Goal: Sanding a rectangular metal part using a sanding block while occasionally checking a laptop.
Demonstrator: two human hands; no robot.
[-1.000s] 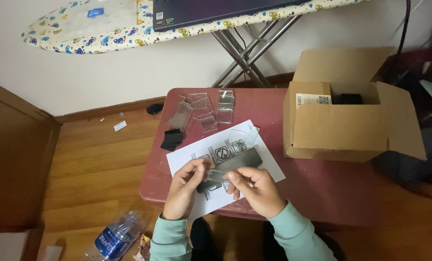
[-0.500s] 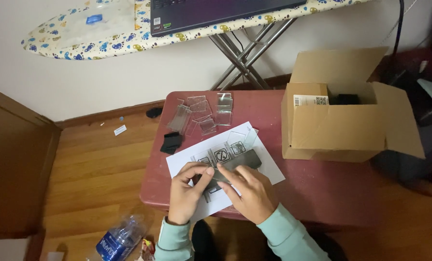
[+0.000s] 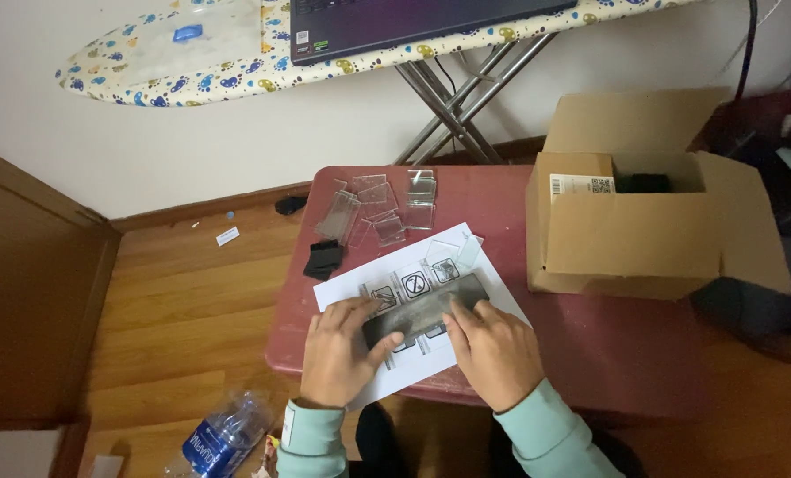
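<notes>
— Hands first: what were they doing?

— Both were on a dark, shiny rectangular plate [image 3: 426, 310] lying slantwise on a white instruction sheet [image 3: 475, 265] on the red table [image 3: 608, 354]. The left hand [image 3: 342, 350] lay over the plate's lower left end, fingers curled around its edge, thumb pressed against the front. The right hand [image 3: 493, 350] pinched the plate's near edge toward the right end, fingertips bent onto it.

— And around it?

— Clear plastic pieces [image 3: 387, 208] were scattered at the table's far side, and a small black stack [image 3: 323, 259] sat by the left edge. An open cardboard box [image 3: 625, 235] stood to the right. A plastic water bottle [image 3: 223, 434] lay on the wooden floor [image 3: 174, 310], and an ironing board [image 3: 192, 53] with a laptop [image 3: 395, 22] stood behind.
</notes>
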